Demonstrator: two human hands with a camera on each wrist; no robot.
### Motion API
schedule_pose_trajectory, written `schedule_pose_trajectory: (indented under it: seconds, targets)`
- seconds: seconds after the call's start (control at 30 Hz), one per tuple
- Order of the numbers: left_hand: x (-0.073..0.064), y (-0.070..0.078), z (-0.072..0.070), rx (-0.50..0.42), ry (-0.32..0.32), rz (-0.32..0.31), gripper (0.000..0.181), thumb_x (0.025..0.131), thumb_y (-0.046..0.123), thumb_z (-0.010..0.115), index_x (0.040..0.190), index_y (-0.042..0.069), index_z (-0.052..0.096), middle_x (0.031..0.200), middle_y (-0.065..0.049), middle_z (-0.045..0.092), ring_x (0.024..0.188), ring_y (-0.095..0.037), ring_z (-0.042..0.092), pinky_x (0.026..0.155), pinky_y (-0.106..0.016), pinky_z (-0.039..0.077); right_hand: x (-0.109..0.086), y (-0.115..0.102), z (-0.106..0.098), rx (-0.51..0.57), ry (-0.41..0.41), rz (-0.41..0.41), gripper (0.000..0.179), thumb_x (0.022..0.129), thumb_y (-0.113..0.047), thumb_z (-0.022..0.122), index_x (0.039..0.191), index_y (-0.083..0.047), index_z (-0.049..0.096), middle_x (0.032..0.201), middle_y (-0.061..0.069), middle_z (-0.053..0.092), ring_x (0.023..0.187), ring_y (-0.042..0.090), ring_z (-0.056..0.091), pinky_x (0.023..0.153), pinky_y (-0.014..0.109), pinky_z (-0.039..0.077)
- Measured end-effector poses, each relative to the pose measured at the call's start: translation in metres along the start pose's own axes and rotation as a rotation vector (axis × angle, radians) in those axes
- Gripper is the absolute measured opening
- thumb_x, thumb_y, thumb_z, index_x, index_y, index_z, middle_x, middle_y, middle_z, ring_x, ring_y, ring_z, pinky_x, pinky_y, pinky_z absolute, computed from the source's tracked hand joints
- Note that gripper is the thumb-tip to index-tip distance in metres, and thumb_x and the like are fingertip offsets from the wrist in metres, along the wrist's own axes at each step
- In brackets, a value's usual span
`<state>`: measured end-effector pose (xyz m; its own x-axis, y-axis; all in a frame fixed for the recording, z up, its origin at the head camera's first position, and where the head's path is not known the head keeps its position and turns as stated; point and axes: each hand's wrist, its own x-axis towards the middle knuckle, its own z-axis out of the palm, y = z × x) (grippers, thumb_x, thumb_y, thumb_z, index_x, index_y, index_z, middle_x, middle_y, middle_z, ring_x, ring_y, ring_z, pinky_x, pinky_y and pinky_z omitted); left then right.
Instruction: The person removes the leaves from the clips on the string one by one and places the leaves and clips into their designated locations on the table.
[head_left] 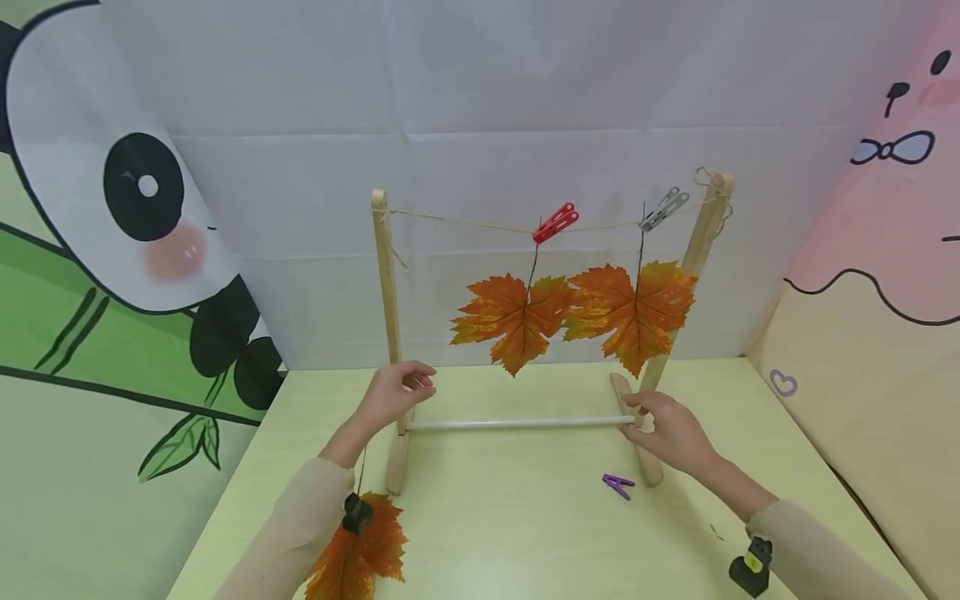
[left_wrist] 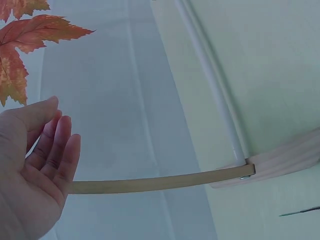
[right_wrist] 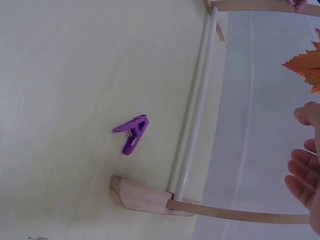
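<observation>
Bending loosely near the left post point(head_left: 386, 275) of the wooden stand, your left hand point(head_left: 393, 396) has its grip slack around nothing, the thumb close to the forefinger. Your right hand point(head_left: 671, 429) is by the lower part of the right post point(head_left: 705, 233), its grip apart, with a gap between thumb and fingers; you cannot tell whether either hand touches its post. Between the posts, low down, runs a white rod point(head_left: 517, 424); up top, a string point(head_left: 465, 222) carries a red clothespin point(head_left: 556, 223) and a grey clothespin point(head_left: 664, 210). From the red one hangs an orange leaf point(head_left: 513, 317), and from the grey one a second leaf point(head_left: 633, 312), nearer the right post. On the worktop point(head_left: 495, 508), a purple clothespin point(head_left: 618, 485) lies in front of the rod, near the right foot of the stand, while a third leaf point(head_left: 382, 542) lies at the front left, partly behind your left wrist.
</observation>
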<state>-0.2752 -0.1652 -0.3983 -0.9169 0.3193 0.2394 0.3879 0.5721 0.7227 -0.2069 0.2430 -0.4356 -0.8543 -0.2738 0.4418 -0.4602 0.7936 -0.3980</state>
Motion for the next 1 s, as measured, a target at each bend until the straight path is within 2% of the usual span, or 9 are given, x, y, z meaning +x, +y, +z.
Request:
schedule_pose_trajectory:
  seconds: [0.17, 0.3, 0.5, 0.77, 1.0]
  targets:
    - [0.008, 0.016, -0.007, 0.007, -0.002, 0.045, 0.021, 0.080, 0.006, 0.067, 0.100, 0.001, 0.066, 0.081, -0.006, 0.064, 0.073, -0.019, 0.061, 0.064, -0.029, 0.049, 0.014, -0.010, -0.010, 0.007, -0.023, -0.045, 0.035, 0.073, -0.015, 0.075, 0.103, 0.000, 0.064, 0.096, 0.010, 0.065, 0.079, 0.022, 0.061, 0.059, 0.029, 0.049]
    - [0.013, 0.028, -0.009, 0.006, -0.003, 0.059, 0.021, 0.080, 0.007, 0.067, 0.100, 0.002, 0.066, 0.081, -0.005, 0.064, 0.073, -0.018, 0.061, 0.065, -0.029, 0.050, 0.023, -0.018, -0.018, 0.003, -0.013, -0.100, 0.038, 0.072, -0.017, 0.075, 0.104, -0.001, 0.064, 0.098, 0.010, 0.065, 0.079, 0.021, 0.061, 0.061, 0.032, 0.050]
    - [0.018, 0.044, -0.012, 0.004, -0.001, 0.070, 0.021, 0.081, 0.008, 0.066, 0.101, 0.003, 0.065, 0.082, -0.005, 0.064, 0.074, -0.018, 0.061, 0.065, -0.028, 0.050, 0.035, -0.029, -0.030, -0.029, -0.012, -0.141, 0.037, 0.073, -0.019, 0.074, 0.104, -0.002, 0.064, 0.097, 0.008, 0.065, 0.079, 0.020, 0.061, 0.056, 0.026, 0.047]
    - [0.023, 0.065, -0.018, 0.006, 0.007, 0.092, 0.023, 0.082, 0.009, 0.066, 0.104, 0.001, 0.065, 0.084, -0.006, 0.064, 0.076, -0.020, 0.061, 0.065, -0.030, 0.050, 0.052, -0.037, -0.049, -0.037, 0.039, -0.250, 0.036, 0.071, -0.015, 0.076, 0.103, -0.001, 0.064, 0.096, 0.008, 0.066, 0.079, 0.021, 0.060, 0.062, 0.034, 0.050]
    - [0.031, 0.076, -0.021, -0.006, 0.012, 0.124, 0.022, 0.082, 0.007, 0.066, 0.103, 0.001, 0.065, 0.085, -0.007, 0.064, 0.076, -0.019, 0.061, 0.066, -0.030, 0.051, 0.069, -0.044, -0.063, -0.027, 0.054, -0.349, 0.036, 0.069, -0.011, 0.077, 0.101, -0.002, 0.063, 0.092, 0.008, 0.065, 0.078, 0.022, 0.059, 0.063, 0.035, 0.050]
